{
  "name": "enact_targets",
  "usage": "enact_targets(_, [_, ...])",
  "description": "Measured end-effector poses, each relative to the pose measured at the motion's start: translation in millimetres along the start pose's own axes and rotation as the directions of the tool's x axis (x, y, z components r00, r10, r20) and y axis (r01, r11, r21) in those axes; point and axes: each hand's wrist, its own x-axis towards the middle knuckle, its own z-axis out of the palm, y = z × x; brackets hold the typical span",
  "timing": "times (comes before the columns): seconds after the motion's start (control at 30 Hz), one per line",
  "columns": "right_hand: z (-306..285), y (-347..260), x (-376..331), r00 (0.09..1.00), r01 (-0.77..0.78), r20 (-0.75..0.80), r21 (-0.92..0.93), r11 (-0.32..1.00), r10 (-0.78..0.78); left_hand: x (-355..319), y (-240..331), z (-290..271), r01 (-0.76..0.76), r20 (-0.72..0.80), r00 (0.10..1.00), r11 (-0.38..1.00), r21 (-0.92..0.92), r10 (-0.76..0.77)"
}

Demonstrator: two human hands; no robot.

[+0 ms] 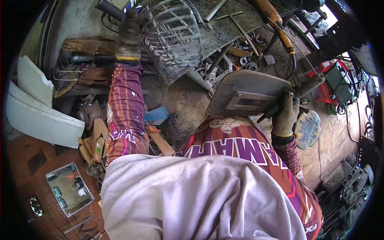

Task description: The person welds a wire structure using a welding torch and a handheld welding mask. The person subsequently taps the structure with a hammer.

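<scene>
My left hand, in a dark knitted glove with a yellow-edged cuff, is closed at the left edge of a round cage of metal bars. Hand and cage are blurred, and the fingertips are hard to make out. The cage tilts over the worktable. My right hand, in a light knitted glove, is closed at the right edge of a flat welding shield with a framed rectangular window; its grip is partly hidden. Beside that hand are a black coil-wound handle and a grey metal bar I cannot identify.
A gritty worktable bears loose metal rods. An orange-handled tool lies across it. To the right is a red and green machine with cables. White curved panels, a wire coil and a framed mirror lie at left.
</scene>
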Motion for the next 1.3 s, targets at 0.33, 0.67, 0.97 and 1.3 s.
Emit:
enact_targets(0.33, [-4.5, -1.4, 0.1, 1.000, -0.005, 0.019, 0.011, 1.000, 0.004, -55.2, 2.4, -0.2, 0.334, 0.094, 0.933, 0.739, -0.586, -0.347])
enact_targets(0.67, [-11.2, -1.9, 7.9, 0.999, -0.025, 0.047, 0.000, 1.000, 0.025, -98.8, 106.1, -6.3, 0.451, -0.197, 0.810, 0.802, -0.392, -0.552])
enact_targets(0.97, [0.1, 2.1, 22.1, 0.996, -0.026, 0.088, -0.041, 0.999, 0.030, -139.6, 176.5, -11.5, 0.554, -0.289, 0.712, 0.765, -0.327, -0.639])
enact_targets(1.3, [10.2, -2.9, 23.5, 0.990, -0.046, 0.131, -0.019, 0.999, 0.048, -157.0, 169.9, -21.4, 0.520, -0.505, 0.810, 0.764, 0.381, -0.300])
